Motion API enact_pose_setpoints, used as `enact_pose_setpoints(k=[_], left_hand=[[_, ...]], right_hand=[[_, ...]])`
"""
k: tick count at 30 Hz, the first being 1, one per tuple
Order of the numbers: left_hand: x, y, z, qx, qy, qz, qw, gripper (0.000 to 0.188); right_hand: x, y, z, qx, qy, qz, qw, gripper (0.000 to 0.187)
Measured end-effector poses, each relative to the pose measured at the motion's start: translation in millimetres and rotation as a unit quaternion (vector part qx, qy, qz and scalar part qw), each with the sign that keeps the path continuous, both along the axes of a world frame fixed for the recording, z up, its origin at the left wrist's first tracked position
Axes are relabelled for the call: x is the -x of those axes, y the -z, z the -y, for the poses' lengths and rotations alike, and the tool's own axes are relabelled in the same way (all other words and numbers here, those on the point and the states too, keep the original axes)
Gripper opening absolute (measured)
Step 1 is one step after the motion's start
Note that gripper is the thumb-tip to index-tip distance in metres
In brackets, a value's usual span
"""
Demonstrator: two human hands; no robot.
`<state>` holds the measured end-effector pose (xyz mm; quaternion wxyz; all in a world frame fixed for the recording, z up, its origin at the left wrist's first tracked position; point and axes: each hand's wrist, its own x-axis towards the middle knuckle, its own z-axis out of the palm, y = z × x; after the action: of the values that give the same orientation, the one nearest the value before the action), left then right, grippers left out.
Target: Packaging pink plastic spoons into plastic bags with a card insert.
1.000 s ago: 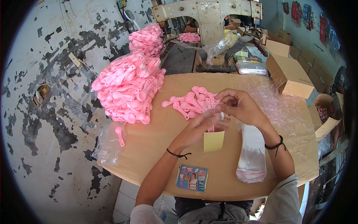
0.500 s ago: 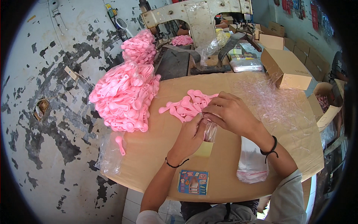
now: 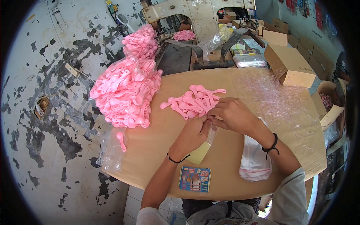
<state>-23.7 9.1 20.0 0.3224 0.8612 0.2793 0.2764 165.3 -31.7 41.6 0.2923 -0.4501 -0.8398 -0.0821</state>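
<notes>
Both hands meet over the middle of the table at the near edge of a loose pile of pink plastic measuring spoons [image 3: 195, 100]. My left hand [image 3: 191, 137] is closed on a small clear plastic bag [image 3: 212, 135], which hangs below the fingers. At its lower end shows a pale yellow card [image 3: 199, 153], partly covered by the left hand. My right hand [image 3: 234, 115] has its fingers pinched at the bag's upper end, touching the left thumb. The fingers hide the bag's mouth, so whether a spoon is between them does not show.
A blue printed card stack [image 3: 194, 180] lies near the front edge. Flat clear bags [image 3: 255, 159] rest by my right forearm. Large bags of pink spoons [image 3: 125, 93] stand at left, clear plastic strips [image 3: 270, 95] at right. Behind are a cardboard box [image 3: 290, 67] and a sewing machine [image 3: 195, 17].
The bag and yellow card have tilted, with the card's lower end swinging left. Both hands stay close together, the right slightly lower. A few pile spoons have shifted.
</notes>
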Motion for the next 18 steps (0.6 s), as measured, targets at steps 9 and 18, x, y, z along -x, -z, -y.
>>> enact_pose_setpoints(k=[9, 18], left_hand=[[-14.9, 11.6, 6.7, 0.231, 0.026, 0.151, 0.961, 0.030], [-3.5, 9.7, -21.5, 0.343, 0.002, 0.250, 0.906, 0.037]], right_hand=[[-23.4, -17.3, -5.1, 0.094, 0.053, -0.265, 0.958, 0.006], [-187.0, -20.7, -4.6, 0.370, 0.068, -0.301, 0.877, 0.022]])
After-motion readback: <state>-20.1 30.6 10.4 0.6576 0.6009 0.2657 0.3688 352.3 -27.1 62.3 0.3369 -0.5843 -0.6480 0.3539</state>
